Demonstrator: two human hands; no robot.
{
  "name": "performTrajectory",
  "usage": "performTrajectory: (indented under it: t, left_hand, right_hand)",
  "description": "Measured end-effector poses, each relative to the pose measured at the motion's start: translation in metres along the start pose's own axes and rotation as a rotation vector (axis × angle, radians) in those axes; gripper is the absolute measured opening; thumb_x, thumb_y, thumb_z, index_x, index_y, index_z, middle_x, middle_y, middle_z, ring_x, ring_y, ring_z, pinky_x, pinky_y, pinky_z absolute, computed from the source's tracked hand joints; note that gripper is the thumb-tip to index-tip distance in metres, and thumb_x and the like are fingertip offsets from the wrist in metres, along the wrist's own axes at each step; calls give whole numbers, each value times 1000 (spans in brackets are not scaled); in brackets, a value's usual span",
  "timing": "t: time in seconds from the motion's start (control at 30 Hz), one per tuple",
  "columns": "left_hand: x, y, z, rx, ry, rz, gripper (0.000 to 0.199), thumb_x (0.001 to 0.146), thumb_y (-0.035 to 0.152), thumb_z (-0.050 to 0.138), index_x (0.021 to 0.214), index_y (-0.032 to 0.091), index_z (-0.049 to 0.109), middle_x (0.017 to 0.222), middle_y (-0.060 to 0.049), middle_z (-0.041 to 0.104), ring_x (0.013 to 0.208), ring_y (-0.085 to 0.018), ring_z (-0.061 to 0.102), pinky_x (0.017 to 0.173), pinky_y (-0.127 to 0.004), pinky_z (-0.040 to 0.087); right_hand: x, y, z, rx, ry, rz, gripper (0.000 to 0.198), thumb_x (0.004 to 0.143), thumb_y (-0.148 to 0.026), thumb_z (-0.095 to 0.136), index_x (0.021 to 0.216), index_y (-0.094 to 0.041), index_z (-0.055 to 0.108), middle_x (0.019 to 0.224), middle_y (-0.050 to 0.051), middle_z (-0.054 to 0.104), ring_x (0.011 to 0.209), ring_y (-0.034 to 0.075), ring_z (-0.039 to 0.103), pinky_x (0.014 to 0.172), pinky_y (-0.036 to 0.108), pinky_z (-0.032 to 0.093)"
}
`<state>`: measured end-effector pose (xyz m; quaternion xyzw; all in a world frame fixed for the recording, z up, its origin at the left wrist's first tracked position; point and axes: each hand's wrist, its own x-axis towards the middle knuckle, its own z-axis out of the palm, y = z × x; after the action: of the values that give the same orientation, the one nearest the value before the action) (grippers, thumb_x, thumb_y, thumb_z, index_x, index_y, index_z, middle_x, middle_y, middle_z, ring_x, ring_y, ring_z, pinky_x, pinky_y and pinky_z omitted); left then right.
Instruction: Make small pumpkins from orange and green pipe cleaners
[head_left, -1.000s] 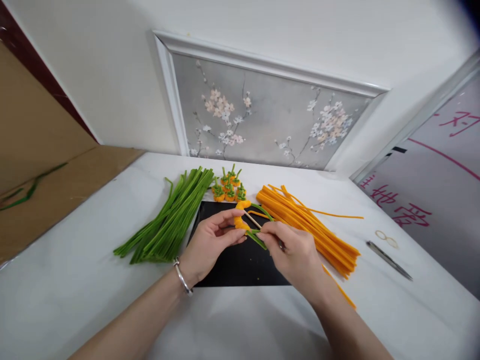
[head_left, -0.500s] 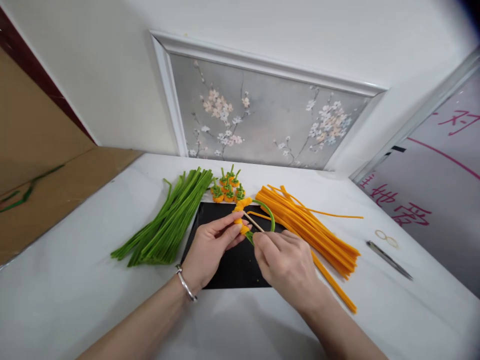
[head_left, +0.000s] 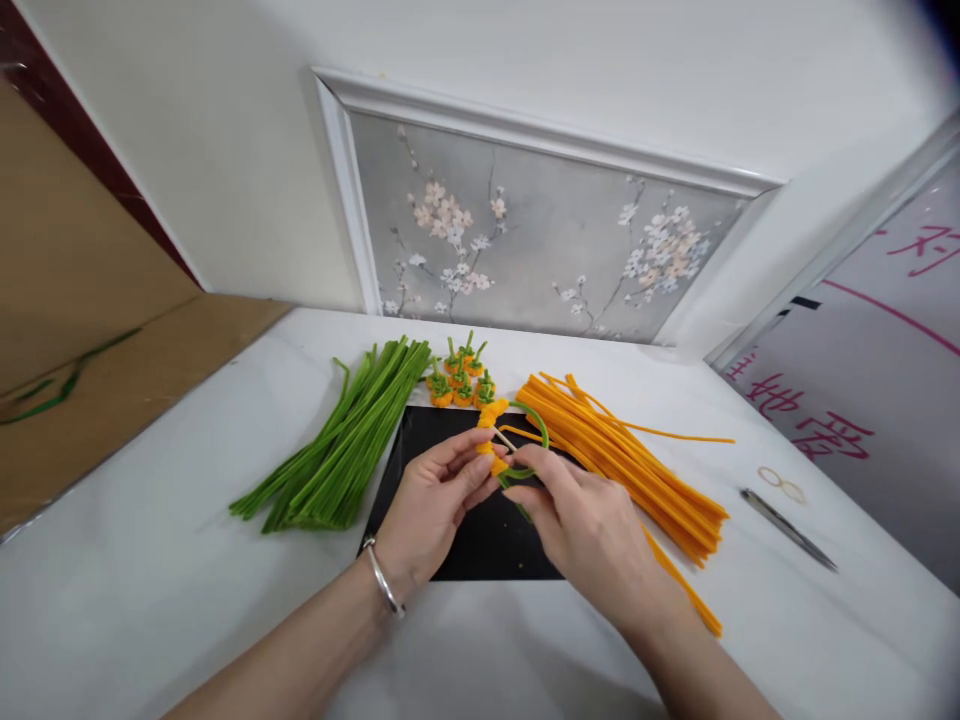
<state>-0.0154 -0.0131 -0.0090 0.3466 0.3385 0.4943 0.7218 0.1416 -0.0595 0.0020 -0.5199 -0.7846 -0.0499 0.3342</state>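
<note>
My left hand (head_left: 439, 490) pinches a scrunched, ring-shaped orange pipe cleaner piece (head_left: 489, 412) above the black mat. A thin wooden stick (head_left: 505, 439) slants out of it toward my right index finger, its lower end hidden. From the orange piece a green pipe cleaner (head_left: 541, 425) arcs round to the right. My right hand (head_left: 581, 515) is curled close by, thumb and index finger loosely around the lower part of that green strand. Just behind stand several small orange pieces with green tops (head_left: 461, 375).
A bundle of green pipe cleaners (head_left: 341, 440) lies left of the black mat (head_left: 480, 545). Orange pipe cleaners (head_left: 637, 470) lie to the right, with loose strands beside them. Farther right are tweezers (head_left: 787, 528) and rubber bands (head_left: 781, 485). A wall with a floral panel (head_left: 540, 230) closes off the back.
My right hand has shifted in toward the orange piece, and its thumb and index finger have parted around the green strand. Less of the stick shows. My left hand keeps its pinch.
</note>
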Motion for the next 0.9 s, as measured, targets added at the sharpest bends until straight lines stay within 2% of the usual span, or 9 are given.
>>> performTrajectory:
  t: [0.07,0.17,0.3,0.43,0.6,0.7,0.83,0.9]
  left_hand:
    - [0,2,-1,-10,1,8,28,66,23,82,92,23,73,87,1,75,82,-10,69,70,-15,55]
    - [1,5,-1,-2,-8,18,27,68,22,81,94,24,72,87,1,75,83,-10,69,71,-15,55]
    - [0,4,-1,40,-3,37,30,68,23,80,97,24,71,89,0,75,88,-13,69,73,-18,55]
    - [-2,1,0,57,-18,21,31,69,24,80,98,22,71,89,-1,75,90,-15,69,77,-21,56]
    - [-3,2,1,56,-47,30,46,73,21,77,116,28,61,93,1,73,89,-14,69,72,-19,56]
    - [-3,4,0,56,-55,34,42,74,19,75,114,27,62,92,2,71,90,-15,70,71,-18,56]
    - [-3,5,-3,-11,-96,-29,43,76,16,73,115,30,63,88,3,72,90,-16,71,70,-19,57]
    - [-3,5,-3,-29,-105,-59,35,76,15,72,109,26,67,89,0,73,92,-17,71,71,-19,57]
  right_hand:
    - [1,6,-5,25,-20,17,20,95,-22,49,113,-20,58,105,7,71,82,17,69,70,26,52]
    - [2,13,-6,95,-31,-24,19,93,-15,50,103,-21,64,102,6,71,83,16,68,76,27,53]
    - [1,10,-2,135,13,-70,20,92,-11,48,94,-18,67,86,6,70,76,15,66,70,25,53]
    - [-1,0,-1,87,42,-47,12,91,-15,51,90,-16,62,76,5,68,67,15,64,65,26,50]
    - [-1,-3,-2,68,27,-50,11,91,-15,50,91,-16,61,79,4,68,67,15,63,64,25,47]
    - [-1,-1,-5,38,-19,-46,15,92,-15,49,91,-17,64,77,5,68,68,15,63,66,25,46]
    - [0,-3,-9,-54,-47,-66,18,92,-15,48,85,-18,65,69,3,65,61,15,59,62,26,41]
    - [0,-5,-10,-83,-61,-83,18,90,-14,49,81,-19,64,66,1,64,58,14,58,60,26,38]
